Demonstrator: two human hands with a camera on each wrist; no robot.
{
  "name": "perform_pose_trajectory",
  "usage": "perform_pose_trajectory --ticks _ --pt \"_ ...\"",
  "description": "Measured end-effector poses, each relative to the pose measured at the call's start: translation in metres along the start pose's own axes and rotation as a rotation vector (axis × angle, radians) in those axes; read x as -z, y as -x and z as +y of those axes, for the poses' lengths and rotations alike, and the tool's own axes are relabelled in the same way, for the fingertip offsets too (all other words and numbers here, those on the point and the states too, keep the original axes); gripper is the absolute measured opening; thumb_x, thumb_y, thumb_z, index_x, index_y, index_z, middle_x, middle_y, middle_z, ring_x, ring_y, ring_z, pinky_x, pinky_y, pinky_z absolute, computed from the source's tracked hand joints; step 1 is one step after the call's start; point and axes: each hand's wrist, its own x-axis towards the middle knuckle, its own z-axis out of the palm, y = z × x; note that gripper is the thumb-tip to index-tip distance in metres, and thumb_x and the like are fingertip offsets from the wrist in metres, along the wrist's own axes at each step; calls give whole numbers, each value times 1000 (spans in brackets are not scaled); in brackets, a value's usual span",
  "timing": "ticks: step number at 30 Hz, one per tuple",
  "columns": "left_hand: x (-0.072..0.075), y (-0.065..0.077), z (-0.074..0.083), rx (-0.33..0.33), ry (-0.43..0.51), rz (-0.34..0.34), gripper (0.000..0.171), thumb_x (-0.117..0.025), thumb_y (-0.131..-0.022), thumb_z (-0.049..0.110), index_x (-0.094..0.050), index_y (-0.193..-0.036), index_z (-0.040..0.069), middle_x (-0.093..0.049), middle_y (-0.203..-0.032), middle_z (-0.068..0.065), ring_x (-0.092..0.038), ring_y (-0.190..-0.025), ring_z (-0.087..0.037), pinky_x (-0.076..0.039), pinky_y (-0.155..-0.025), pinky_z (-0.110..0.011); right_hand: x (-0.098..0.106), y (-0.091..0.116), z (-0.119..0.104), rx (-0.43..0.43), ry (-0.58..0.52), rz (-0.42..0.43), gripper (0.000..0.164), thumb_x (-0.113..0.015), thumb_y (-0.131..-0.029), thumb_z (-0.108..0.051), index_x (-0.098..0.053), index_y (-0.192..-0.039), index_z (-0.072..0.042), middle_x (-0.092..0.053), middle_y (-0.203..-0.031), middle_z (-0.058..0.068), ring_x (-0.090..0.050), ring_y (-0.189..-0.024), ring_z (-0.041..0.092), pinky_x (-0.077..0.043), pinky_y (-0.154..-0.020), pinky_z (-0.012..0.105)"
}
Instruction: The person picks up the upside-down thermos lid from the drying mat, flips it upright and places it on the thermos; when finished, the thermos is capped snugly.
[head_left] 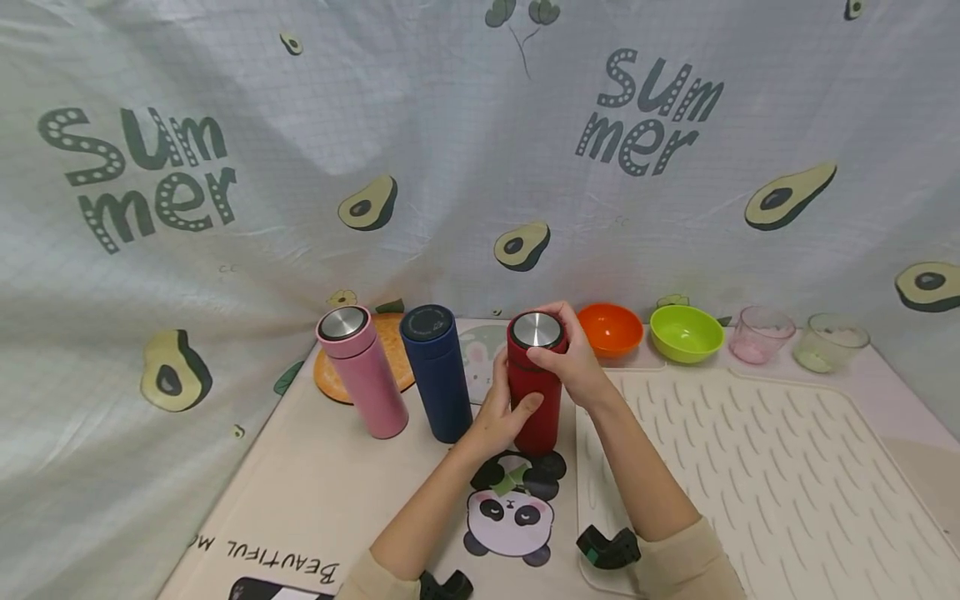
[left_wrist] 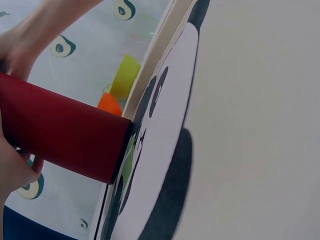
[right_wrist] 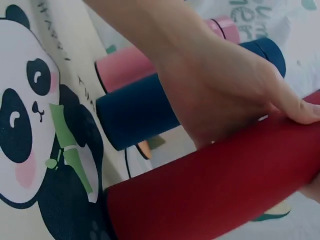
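Observation:
A red thermos bottle (head_left: 537, 425) with a steel-topped lid stands upright on the table. My left hand (head_left: 498, 423) grips its body from the left, thumb across the front. Around the lid (head_left: 538, 331) my right hand (head_left: 576, 360) curls from the right, with the thumb at the near side. The lid sits on the bottle. In the right wrist view the left hand (right_wrist: 215, 85) wraps the red body. To the left stand a navy thermos bottle (head_left: 442, 383) and a pink thermos bottle (head_left: 372, 387), both lidded and apart from my hands.
Behind on the right are an orange bowl (head_left: 611, 331), a green bowl (head_left: 686, 333) and two glass cups, one pinkish (head_left: 761, 335) and one yellowish (head_left: 829, 343). A ridged cream mat (head_left: 750, 467) covers the right side. Behind the pink bottle lies a round orange mat (head_left: 327, 377).

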Motion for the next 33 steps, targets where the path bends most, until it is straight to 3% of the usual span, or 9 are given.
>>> perform_pose_trajectory --ticks 4,8,14,19,25,27,31,33 --pt "2 1 2 14 -13 -1 75 -48 -93 38 -2 -143 4 -32 -138 -23 -32 -127 -33 -29 -101 -51 -1 1 2 16 -76 -21 42 -56 -83 -18 -48 -124 -13 -57 -114 4 -52 -101 19 -44 -86 29" --pt "3 2 5 42 -29 -18 73 -47 -94 35 -3 -144 5 -33 -139 -22 -30 -130 -32 -27 -101 -52 0 2 2 -6 -37 31 45 -69 -79 -24 -47 -116 -13 -56 -108 1 -53 -97 16 -47 -81 27" --pt "6 2 7 47 -32 -17 72 -48 -94 30 -3 -144 4 -36 -137 -22 -33 -128 -31 -28 -102 -50 -2 2 1 -51 -66 9 48 -57 -79 -13 -46 -125 -6 -57 -110 2 -52 -99 18 -45 -85 29" --pt "6 1 10 59 -36 -10 69 -49 -94 17 -3 -144 5 -32 -139 -21 -31 -129 -30 -30 -101 -48 -14 2 -3 -46 93 171 44 -65 -75 -5 -42 -113 -10 -51 -110 5 -51 -99 21 -49 -80 28" --pt "5 0 8 57 -80 2 72 -52 -92 15 -3 -144 6 -35 -137 -20 -31 -127 -30 -27 -102 -51 -17 5 -12 -130 122 139 59 -64 -77 -2 -38 -130 -2 -48 -120 14 -48 -106 27 -47 -85 32" --pt "4 1 -3 55 -106 13 74 -53 -92 22 -4 -145 9 -36 -137 -17 -29 -126 -30 -26 -101 -53 -21 6 -11 -112 176 188 58 -67 -76 -2 -40 -127 -1 -50 -119 14 -49 -104 27 -48 -84 33" --pt "2 1 -25 55 -159 42 73 -54 -90 32 -7 -144 16 -31 -141 -11 -25 -125 -28 -22 -99 -58 -38 7 -3 18 366 397 59 -75 -73 -8 -40 -120 -2 -51 -115 11 -51 -102 23 -49 -81 35" --pt "2 1 -26 47 -172 61 72 -55 -90 30 -9 -144 20 -30 -143 -7 -25 -126 -26 -21 -99 -58 -46 8 1 86 445 488 61 -78 -72 -13 -41 -120 -2 -52 -114 11 -52 -101 22 -50 -81 36"
